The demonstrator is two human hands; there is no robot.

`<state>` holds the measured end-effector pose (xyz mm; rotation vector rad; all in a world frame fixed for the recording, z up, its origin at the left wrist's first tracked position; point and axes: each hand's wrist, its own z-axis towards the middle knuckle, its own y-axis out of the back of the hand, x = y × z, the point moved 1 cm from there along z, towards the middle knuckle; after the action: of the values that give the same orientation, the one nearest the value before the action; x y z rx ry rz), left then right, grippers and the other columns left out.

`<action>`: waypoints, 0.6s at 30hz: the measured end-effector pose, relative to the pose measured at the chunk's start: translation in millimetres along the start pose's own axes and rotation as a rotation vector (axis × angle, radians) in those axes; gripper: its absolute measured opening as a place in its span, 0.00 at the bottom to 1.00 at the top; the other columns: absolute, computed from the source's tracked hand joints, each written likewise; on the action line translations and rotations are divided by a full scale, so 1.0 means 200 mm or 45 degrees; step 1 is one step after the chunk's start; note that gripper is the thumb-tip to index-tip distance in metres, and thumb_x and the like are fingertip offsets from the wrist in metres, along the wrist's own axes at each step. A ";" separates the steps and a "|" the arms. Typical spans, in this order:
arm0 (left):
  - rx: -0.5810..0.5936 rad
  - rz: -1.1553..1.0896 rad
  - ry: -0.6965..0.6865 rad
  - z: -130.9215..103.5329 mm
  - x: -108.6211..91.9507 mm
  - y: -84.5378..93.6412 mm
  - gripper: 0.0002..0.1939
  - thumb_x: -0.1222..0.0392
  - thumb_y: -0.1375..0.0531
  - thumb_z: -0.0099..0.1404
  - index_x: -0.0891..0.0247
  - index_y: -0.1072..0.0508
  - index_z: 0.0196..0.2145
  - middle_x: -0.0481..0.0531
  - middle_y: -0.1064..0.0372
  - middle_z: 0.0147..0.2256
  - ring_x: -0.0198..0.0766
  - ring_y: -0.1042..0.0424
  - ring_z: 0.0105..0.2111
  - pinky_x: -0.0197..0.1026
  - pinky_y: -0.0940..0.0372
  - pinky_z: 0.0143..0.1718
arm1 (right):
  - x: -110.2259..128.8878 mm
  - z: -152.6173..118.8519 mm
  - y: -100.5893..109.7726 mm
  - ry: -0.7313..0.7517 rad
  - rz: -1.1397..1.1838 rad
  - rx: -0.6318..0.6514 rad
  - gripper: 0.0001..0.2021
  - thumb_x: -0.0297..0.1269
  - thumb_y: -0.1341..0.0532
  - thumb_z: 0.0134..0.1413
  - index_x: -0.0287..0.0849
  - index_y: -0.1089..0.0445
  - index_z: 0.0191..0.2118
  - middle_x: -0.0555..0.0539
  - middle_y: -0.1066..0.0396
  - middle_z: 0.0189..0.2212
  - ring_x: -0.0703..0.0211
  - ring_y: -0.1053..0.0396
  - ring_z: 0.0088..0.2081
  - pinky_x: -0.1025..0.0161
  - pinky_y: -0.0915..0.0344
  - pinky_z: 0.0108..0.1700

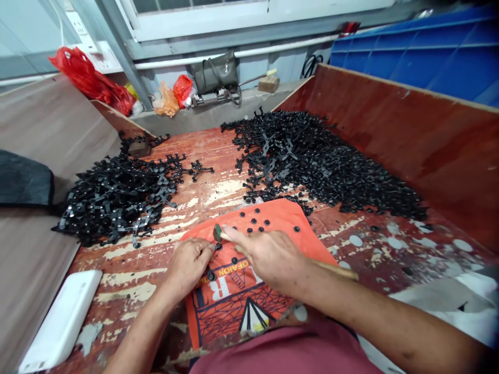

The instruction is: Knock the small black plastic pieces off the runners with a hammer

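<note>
An orange printed cloth (288, 218) lies on the worn red wooden table, with several small round black pieces (253, 221) scattered on it. My left hand (192, 264) is closed at the cloth's left side, its thumb and fingertips pinching a small black part (218, 246). My right hand (268, 257) is wrapped round a tool with a light wooden handle (339, 270). The tool's small dark green tip (217, 232) is just above the part at my left fingertips. Another black piece (211, 275) rests just below my left fingers.
A heap of black linked parts (113, 195) is at the left, a larger heap (323, 161) at the back right. Wooden boards (405, 130) wall the table. A white case (62, 319) lies front left; a wooden block (139, 149) stands behind the left heap.
</note>
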<state>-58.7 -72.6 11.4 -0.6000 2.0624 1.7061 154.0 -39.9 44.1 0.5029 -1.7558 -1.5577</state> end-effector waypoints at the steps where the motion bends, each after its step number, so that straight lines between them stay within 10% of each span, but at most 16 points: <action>1: -0.004 0.001 0.001 0.00 0.00 0.00 0.21 0.53 0.52 0.66 0.61 0.32 0.19 0.53 0.26 0.25 0.42 0.29 0.29 0.41 0.42 0.35 | 0.00 0.00 0.00 0.000 0.018 -0.037 0.28 0.35 0.47 0.67 0.54 0.51 0.69 0.48 0.22 0.34 0.56 0.26 0.33 0.64 0.44 0.30; 8: 0.033 -0.007 -0.007 -0.01 0.02 0.00 0.21 0.53 0.53 0.67 0.61 0.30 0.21 0.52 0.27 0.26 0.42 0.29 0.30 0.41 0.41 0.37 | -0.01 0.01 0.01 -0.046 0.089 0.044 0.25 0.35 0.46 0.66 0.54 0.45 0.67 0.48 0.21 0.32 0.56 0.26 0.31 0.65 0.42 0.31; 13: -0.036 -0.031 -0.221 -0.08 -0.07 0.03 0.23 0.49 0.53 0.71 0.61 0.30 0.24 0.52 0.31 0.29 0.42 0.32 0.34 0.43 0.40 0.40 | -0.06 0.00 0.06 -0.120 0.725 -0.241 0.21 0.32 0.44 0.64 0.51 0.37 0.61 0.49 0.24 0.45 0.58 0.27 0.42 0.65 0.37 0.42; 18: -0.062 -0.123 -0.372 -0.12 -0.21 0.02 0.18 0.51 0.49 0.71 0.57 0.23 0.32 0.55 0.31 0.47 0.47 0.35 0.51 0.48 0.41 0.54 | -0.02 -0.01 -0.01 -0.105 1.329 -0.098 0.05 0.35 0.37 0.57 0.42 0.29 0.39 0.55 0.33 0.30 0.65 0.36 0.31 0.69 0.40 0.32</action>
<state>-27.2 -93.1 41.4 -0.4279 1.7658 1.6806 157.4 -39.0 40.3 -0.4827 -1.5781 -0.8724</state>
